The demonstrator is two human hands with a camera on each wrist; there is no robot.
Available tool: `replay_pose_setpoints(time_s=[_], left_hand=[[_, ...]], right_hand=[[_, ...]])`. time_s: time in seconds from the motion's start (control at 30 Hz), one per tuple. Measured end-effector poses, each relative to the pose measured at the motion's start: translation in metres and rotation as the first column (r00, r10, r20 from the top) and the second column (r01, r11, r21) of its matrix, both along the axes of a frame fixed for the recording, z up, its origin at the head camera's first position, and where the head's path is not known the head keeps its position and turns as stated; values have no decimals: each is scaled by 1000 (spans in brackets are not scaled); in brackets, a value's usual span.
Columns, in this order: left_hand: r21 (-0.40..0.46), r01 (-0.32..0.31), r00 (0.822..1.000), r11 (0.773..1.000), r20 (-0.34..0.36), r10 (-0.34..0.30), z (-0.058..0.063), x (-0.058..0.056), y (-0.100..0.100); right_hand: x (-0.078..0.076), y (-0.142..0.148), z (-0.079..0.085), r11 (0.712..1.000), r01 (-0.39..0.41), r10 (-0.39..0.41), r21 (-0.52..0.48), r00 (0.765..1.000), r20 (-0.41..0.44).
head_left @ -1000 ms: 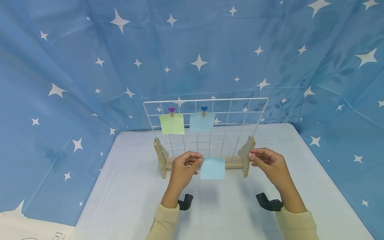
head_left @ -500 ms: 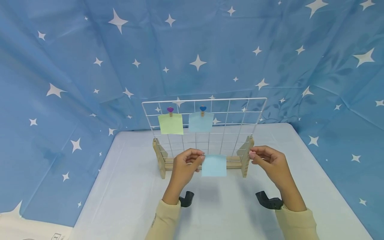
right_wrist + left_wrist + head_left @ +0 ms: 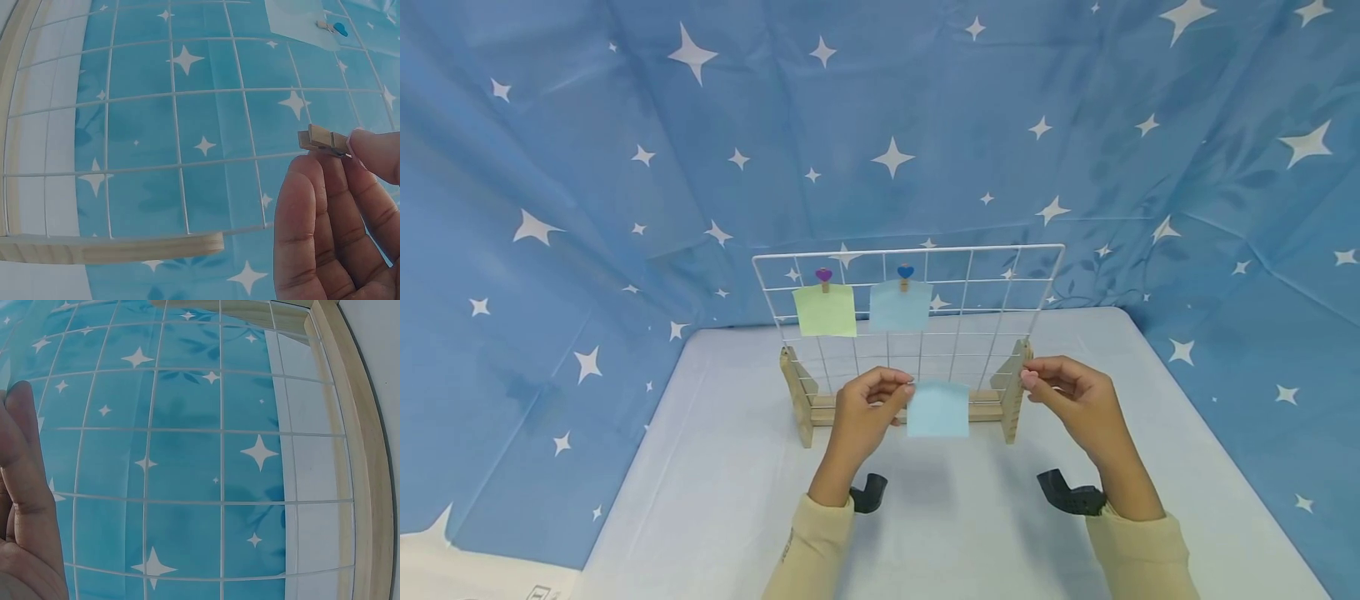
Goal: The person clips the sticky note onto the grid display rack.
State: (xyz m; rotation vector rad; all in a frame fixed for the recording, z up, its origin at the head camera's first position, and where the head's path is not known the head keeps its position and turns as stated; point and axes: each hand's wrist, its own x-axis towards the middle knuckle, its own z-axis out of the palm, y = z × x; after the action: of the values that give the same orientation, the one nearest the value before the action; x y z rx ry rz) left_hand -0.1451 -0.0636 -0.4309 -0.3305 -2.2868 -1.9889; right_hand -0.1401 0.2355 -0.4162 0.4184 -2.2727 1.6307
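In the head view my left hand (image 3: 867, 408) pinches the upper left corner of a light blue paper note (image 3: 937, 410), which hangs in front of the rack's lower part. My right hand (image 3: 1077, 398), by the rack's right foot, holds a small wooden clothespin (image 3: 322, 139) with a pink heart between thumb and fingers. Behind them stands a white wire grid rack (image 3: 985, 280) on wooden feet. A green note (image 3: 826, 313) hangs on it from a purple-heart clothespin (image 3: 824, 279). Beside that a blue note (image 3: 899, 308) hangs from a blue-heart clothespin (image 3: 905, 277).
The rack's wooden feet (image 3: 798, 392) rest on a table with a white cover (image 3: 722, 467). A blue star-patterned cloth (image 3: 880, 100) hangs behind and at both sides. Pale fabric (image 3: 475, 567) with dark print lies at the lower left.
The left hand has risen slightly with the blue note, shifting a little to the right. The right hand has also moved slightly up, still holding the clothespin.
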Motion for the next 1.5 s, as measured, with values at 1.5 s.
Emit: replay_pose_setpoints(time_s=[1.5], left_hand=[[-22, 40, 997, 999, -70, -42, 16, -13, 10]], right_hand=[[-15, -7, 29, 992, 24, -18, 123, 999, -49]])
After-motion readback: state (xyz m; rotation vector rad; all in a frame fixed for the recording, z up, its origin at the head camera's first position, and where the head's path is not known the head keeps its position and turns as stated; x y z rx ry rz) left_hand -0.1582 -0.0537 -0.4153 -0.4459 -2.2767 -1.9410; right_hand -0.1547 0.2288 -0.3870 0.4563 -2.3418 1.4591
